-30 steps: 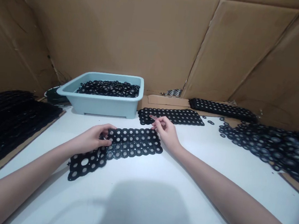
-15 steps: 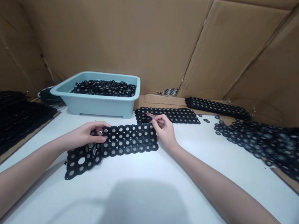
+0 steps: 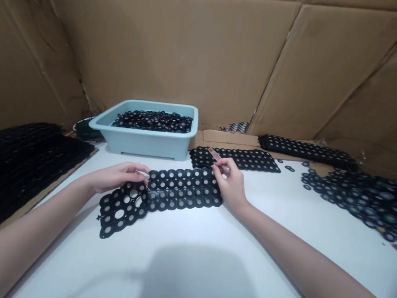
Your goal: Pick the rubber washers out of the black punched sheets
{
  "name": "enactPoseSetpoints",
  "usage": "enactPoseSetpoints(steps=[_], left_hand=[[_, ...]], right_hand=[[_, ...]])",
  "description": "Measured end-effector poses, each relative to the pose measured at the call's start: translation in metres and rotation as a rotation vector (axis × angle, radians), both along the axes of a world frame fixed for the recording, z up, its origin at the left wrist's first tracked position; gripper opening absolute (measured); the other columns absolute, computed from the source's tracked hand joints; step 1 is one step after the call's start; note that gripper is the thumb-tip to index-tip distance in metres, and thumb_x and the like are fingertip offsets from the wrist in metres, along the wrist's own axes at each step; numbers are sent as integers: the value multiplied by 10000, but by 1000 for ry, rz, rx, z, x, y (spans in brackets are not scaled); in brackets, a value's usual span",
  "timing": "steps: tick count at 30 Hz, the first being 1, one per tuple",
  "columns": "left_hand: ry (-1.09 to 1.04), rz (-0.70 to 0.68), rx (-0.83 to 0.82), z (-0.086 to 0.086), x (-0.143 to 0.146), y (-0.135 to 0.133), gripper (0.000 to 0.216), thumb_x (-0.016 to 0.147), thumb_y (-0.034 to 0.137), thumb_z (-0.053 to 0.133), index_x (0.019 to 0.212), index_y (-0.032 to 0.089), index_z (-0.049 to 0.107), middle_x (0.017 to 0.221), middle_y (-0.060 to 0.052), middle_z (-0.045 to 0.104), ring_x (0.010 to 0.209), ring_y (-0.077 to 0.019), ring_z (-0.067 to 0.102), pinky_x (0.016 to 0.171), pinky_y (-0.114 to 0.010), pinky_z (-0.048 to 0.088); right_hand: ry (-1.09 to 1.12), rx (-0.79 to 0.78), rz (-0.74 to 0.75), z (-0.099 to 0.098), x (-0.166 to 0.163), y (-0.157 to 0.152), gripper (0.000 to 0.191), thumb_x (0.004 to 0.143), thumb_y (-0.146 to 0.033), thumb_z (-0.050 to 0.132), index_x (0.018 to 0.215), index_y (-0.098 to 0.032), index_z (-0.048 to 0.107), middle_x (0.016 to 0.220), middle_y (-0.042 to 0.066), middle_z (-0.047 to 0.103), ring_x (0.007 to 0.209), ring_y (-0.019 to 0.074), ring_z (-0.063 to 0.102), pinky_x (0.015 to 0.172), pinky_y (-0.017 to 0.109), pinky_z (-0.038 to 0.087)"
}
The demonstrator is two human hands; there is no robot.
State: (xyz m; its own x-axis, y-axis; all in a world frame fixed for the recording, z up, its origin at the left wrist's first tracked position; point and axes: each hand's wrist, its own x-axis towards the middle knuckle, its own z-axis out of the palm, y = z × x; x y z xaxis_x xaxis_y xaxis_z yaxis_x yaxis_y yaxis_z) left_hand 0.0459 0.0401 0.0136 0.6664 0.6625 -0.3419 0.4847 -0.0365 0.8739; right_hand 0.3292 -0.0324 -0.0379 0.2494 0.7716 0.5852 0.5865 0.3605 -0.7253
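Note:
A black sheet of round, grey-centred pieces (image 3: 181,192) is held slightly raised above the white table. Its left part bends down toward me, with one or more white, see-through holes in it. My left hand (image 3: 119,177) has its thumb and fingers closed at the sheet's upper edge, near the bend; the exact fingertip contact is partly hidden. In my right hand (image 3: 230,183) is a slim tool with a red-and-white marking (image 3: 214,154), pointing up and left. That hand's fingertips also meet the sheet's upper right corner.
A light-blue tub (image 3: 149,143) full of loose black rings stands at the back left. Behind my right hand lies another black sheet (image 3: 258,160). A stack of sheets (image 3: 309,149) is farther back. Black pieces (image 3: 365,199) spread at right; a dark pile (image 3: 20,167) fills the left. Cardboard walls surround the table.
The whole view has shifted, so things appear farther right. My left fingers have drawn back from the sheet's face to its edge. The tool in my right hand points more steeply upward.

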Motion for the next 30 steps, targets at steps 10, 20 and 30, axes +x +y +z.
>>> enactPoseSetpoints(steps=[10,20,30], left_hand=[[-130,-132,-241,-1,-4,-6,411,691,222,574,1088,219,466,989,-41,563,640,-111,570,677,-279,447],[-274,-243,-454,-15,31,-43,448,666,114,554,1097,198,468,888,-27,599,745,-139,576,777,-315,429],[-307,-268,-527,-22,37,-46,504,622,27,540,1087,208,474,1020,-42,592,885,-157,569,850,-335,402]], right_hand=[[-53,59,-68,-3,1,2,45,791,-236,430,781,-208,465,767,13,558,691,153,518,657,268,382],[-109,95,-150,-5,8,6,49,794,-216,404,788,-211,452,768,21,550,701,163,519,672,281,388],[-154,39,-123,-10,12,10,57,800,-207,388,808,-207,444,793,29,545,708,164,512,674,288,391]])
